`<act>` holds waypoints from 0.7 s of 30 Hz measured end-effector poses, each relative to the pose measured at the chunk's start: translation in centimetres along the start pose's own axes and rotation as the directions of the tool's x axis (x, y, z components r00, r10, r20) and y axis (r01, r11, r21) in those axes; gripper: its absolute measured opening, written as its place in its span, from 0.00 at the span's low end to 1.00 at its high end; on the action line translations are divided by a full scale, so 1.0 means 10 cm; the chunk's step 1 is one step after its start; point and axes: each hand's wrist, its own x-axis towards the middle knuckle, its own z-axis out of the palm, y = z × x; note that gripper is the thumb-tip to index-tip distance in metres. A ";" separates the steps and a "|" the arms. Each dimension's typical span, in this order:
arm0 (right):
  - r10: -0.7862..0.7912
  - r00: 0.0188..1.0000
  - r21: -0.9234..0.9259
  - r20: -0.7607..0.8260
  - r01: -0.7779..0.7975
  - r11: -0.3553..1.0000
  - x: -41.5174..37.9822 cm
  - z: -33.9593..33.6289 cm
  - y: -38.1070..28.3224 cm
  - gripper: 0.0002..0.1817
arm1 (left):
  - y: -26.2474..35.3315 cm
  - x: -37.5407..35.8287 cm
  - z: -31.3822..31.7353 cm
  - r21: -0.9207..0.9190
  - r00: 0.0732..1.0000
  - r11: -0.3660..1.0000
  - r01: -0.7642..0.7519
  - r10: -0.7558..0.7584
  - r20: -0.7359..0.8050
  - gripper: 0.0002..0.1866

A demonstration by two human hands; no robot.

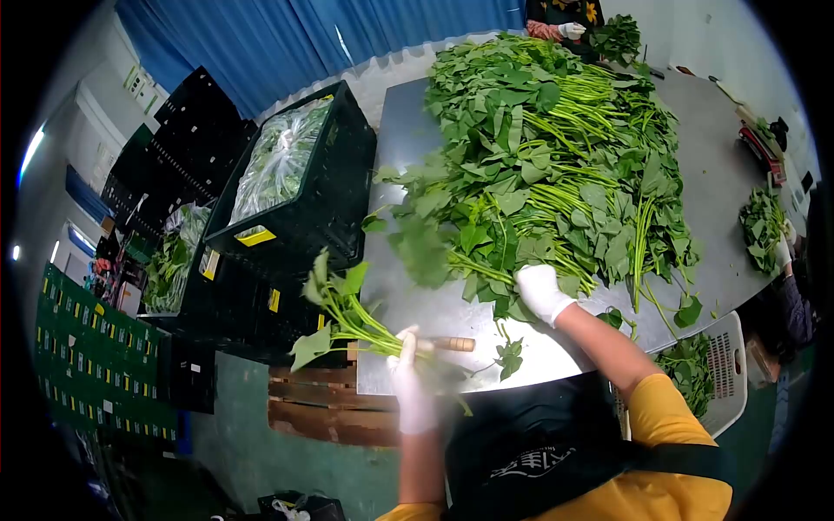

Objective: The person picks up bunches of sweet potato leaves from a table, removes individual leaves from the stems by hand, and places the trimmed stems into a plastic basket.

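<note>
My left hand (407,382), white-gloved, is closed round the stems of a small bunch of leafy greens (347,317), held at the table's front edge with the leaves pointing left. Just beside it on the metal table (539,352) lies a wooden handle (453,344); whatever it belongs to is hidden or blurred. My right hand (540,291), also gloved, has its fingers wrapped round green stems (482,270) at the near side of a large pile of leafy greens (556,165). The leaves at the far end of those stems are smeared by motion.
At left, a dark crate (352,174) holds bagged greens; more crates (104,356) are stacked beyond. A white basket (725,373) with greens stands by my right side. Co-workers hold greens at the back (617,39) and right (763,227). A red tool (760,152) lies at right.
</note>
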 end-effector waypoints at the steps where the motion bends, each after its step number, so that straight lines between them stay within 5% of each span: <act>1: 0.021 1.000 0.086 -0.008 -0.020 0.996 0.00 -0.07 0.04 0.06 | -0.01 0.01 -0.03 -0.002 1.000 1.000 0.000 0.000 -0.003 0.11; 3: 0.090 0.982 0.260 -0.168 -0.044 0.965 -0.04 -0.36 0.08 0.10 | -0.06 0.07 -0.05 0.045 0.999 0.998 -0.035 0.034 0.029 0.11; 4: 0.162 0.979 0.514 -0.126 -0.076 0.855 -0.08 -0.46 0.10 0.10 | -0.08 0.06 -0.03 0.103 0.999 0.994 -0.028 0.026 0.027 0.12; 6: 0.271 0.959 0.883 0.087 -0.200 0.425 -0.18 -0.66 0.09 0.10 | -0.12 0.03 0.11 0.042 0.997 0.999 0.012 -0.016 0.082 0.13; 7: 0.270 0.932 0.949 0.243 -0.286 0.133 -0.25 -0.76 0.06 0.10 | -0.14 0.01 0.17 -0.011 0.990 0.998 0.054 -0.052 0.132 0.14; 11: 0.205 0.861 0.818 0.466 -0.330 -0.471 -0.48 -0.90 0.06 0.11 | -0.50 0.13 0.21 -0.036 0.971 0.993 0.114 -0.104 0.215 0.15; 12: 0.102 0.894 0.810 0.436 -0.341 -0.476 -0.57 -0.90 0.09 0.12 | -0.58 0.18 0.22 -0.002 0.971 0.993 0.119 -0.116 0.209 0.16; 13: 0.114 0.964 0.922 0.241 -0.191 -0.336 -0.65 -0.90 0.03 0.11 | -0.65 0.21 0.25 -0.004 0.970 0.993 0.120 -0.116 0.216 0.16; 15: -0.089 0.900 0.644 0.427 -0.373 -0.668 -0.75 -0.99 0.05 0.11 | -0.74 0.19 0.34 0.125 0.953 0.989 0.083 -0.116 0.281 0.15; 17: -0.065 0.885 0.606 0.460 -0.367 -0.705 -0.86 -1.12 -0.01 0.11 | -0.74 0.11 0.49 0.197 0.935 0.979 -0.055 -0.019 0.354 0.15; 19: -0.117 0.890 0.561 0.442 -0.375 -0.738 -0.95 -1.03 0.01 0.11 | -0.60 -0.05 0.72 0.035 0.923 0.990 0.139 -0.143 0.358 0.15; 21: -0.175 0.898 0.657 0.403 -0.417 -0.629 -1.02 -0.89 0.05 0.12 | -0.57 -0.12 0.83 -0.030 0.873 0.951 0.307 -0.268 0.407 0.16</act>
